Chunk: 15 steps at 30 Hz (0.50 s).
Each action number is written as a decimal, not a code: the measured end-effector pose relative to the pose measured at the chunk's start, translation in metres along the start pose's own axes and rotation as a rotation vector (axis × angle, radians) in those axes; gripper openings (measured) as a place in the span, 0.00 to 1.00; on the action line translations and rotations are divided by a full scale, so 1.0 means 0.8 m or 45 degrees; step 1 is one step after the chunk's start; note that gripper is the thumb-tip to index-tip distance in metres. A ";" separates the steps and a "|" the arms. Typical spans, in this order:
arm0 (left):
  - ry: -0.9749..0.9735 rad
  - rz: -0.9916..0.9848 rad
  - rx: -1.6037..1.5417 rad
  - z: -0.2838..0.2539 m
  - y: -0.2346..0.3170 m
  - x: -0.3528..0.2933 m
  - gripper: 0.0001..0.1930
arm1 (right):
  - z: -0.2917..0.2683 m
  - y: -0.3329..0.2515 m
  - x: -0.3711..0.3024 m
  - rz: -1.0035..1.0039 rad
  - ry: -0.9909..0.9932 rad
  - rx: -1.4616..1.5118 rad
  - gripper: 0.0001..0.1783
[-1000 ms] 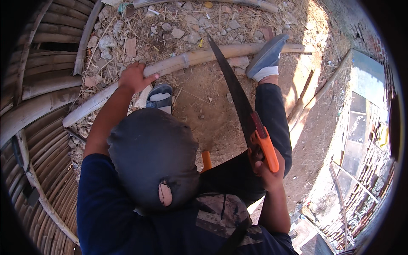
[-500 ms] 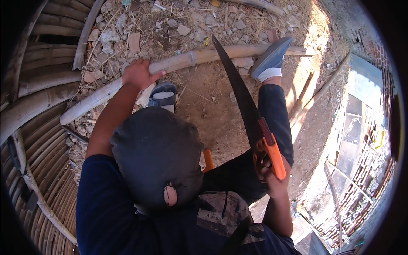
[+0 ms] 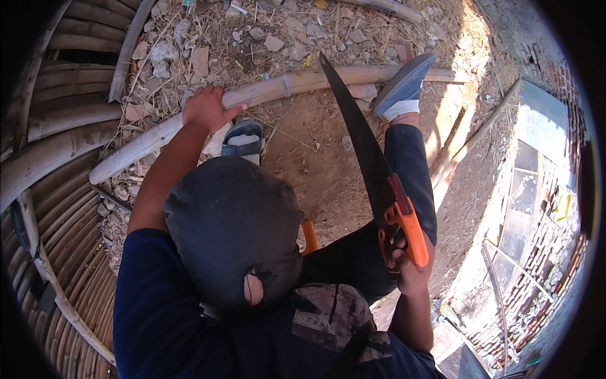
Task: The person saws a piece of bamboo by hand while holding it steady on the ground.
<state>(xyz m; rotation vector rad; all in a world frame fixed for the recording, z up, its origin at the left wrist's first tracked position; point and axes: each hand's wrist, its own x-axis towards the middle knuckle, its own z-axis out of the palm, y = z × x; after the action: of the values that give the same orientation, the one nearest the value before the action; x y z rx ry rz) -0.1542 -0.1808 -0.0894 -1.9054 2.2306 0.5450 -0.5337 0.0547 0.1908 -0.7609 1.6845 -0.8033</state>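
My left hand is wrapped over a long pale bamboo pole, its thumb lying along the near side. The pole slants across the ground in front of me. In my right hand is the orange handle of a handsaw, its dark blade pointing away from me. The blade tip overlaps the pole's far edge in view; whether they touch I cannot tell. My right shoe is over the pole toward its right end. A sandalled left foot stands just on the near side of the pole.
Stones and straw litter the ground beyond the pole. Curved bamboo slats rise at the left; a brick wall stands at the right. An orange object shows partly behind a dark rounded shape, seemingly my bent knee.
The handsaw and my right hand have shifted slightly to the right. My left hand stays at the same place on the bamboo pole.
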 end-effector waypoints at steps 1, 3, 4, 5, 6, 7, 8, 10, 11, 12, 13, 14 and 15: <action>0.002 -0.001 0.003 0.000 0.000 0.000 0.44 | 0.001 -0.001 0.000 0.004 -0.001 0.003 0.12; -0.013 -0.009 0.009 -0.002 0.001 -0.001 0.44 | 0.001 -0.001 0.002 0.005 -0.007 -0.008 0.12; -0.020 -0.012 0.011 -0.002 0.002 -0.001 0.44 | 0.000 -0.002 0.002 0.003 -0.011 -0.023 0.12; -0.027 -0.021 0.016 -0.003 0.003 -0.002 0.44 | 0.000 -0.002 0.003 0.001 -0.015 -0.038 0.12; -0.033 -0.031 0.021 -0.003 0.003 -0.002 0.44 | 0.001 0.000 0.004 -0.025 -0.018 -0.054 0.13; -0.039 -0.040 0.025 -0.004 0.004 -0.002 0.44 | 0.002 0.004 0.006 -0.051 -0.019 -0.070 0.13; -0.042 -0.040 0.025 -0.005 0.005 -0.002 0.44 | 0.002 0.006 0.007 -0.076 -0.021 -0.086 0.14; -0.048 -0.043 0.025 -0.006 0.005 -0.002 0.44 | 0.003 0.008 0.008 -0.094 -0.023 -0.093 0.14; -0.050 -0.041 0.025 -0.007 0.006 -0.002 0.44 | 0.003 0.009 0.008 -0.103 -0.025 -0.096 0.14; -0.051 -0.040 0.026 -0.007 0.006 -0.002 0.44 | 0.002 0.008 0.008 -0.084 -0.039 -0.079 0.14; -0.052 -0.038 0.025 -0.008 0.006 -0.002 0.44 | -0.001 0.007 0.008 -0.065 -0.053 -0.062 0.13; -0.029 -0.029 0.020 -0.006 0.004 -0.002 0.44 | -0.002 0.005 0.008 -0.047 -0.067 -0.045 0.13; -0.006 -0.021 0.014 -0.003 0.003 -0.002 0.44 | -0.002 0.005 0.008 -0.040 -0.063 -0.050 0.14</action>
<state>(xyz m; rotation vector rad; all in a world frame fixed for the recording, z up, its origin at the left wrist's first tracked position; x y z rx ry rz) -0.1559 -0.1799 -0.0859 -1.9136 2.2084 0.5333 -0.5370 0.0520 0.1844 -0.8300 1.6519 -0.7690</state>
